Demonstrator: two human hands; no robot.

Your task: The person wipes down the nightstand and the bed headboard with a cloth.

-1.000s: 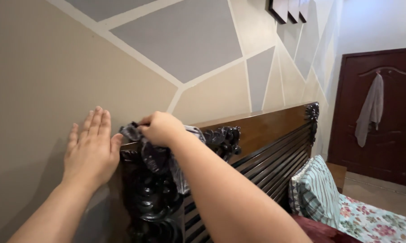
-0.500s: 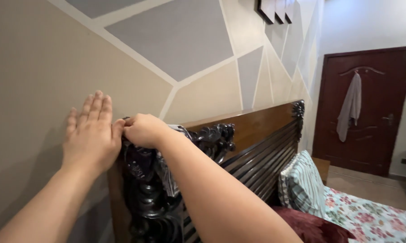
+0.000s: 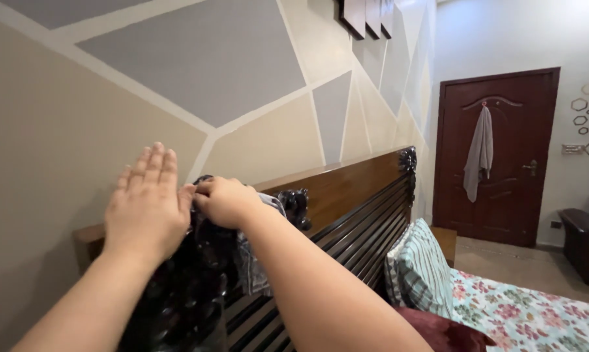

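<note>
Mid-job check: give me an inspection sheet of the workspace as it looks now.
Surface: wooden headboard, brown top rail, dark slats, black carved post.
Job's things: grey cloth draped over the post.
Clutter: striped pillow, maroon cushion, floral bedsheet.
Grips: right hand closed on the cloth; left hand flat and open by the wall.
Cables: nothing seen.
Surroundings: wall painted in grey and beige shapes, dark door with hanging towel.

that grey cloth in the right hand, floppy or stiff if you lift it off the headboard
Probably floppy: the grey cloth bunches in the right hand and hangs in folds down the carved headboard post. Likely light, since one hand holds it. It may snag on the carving.
</note>
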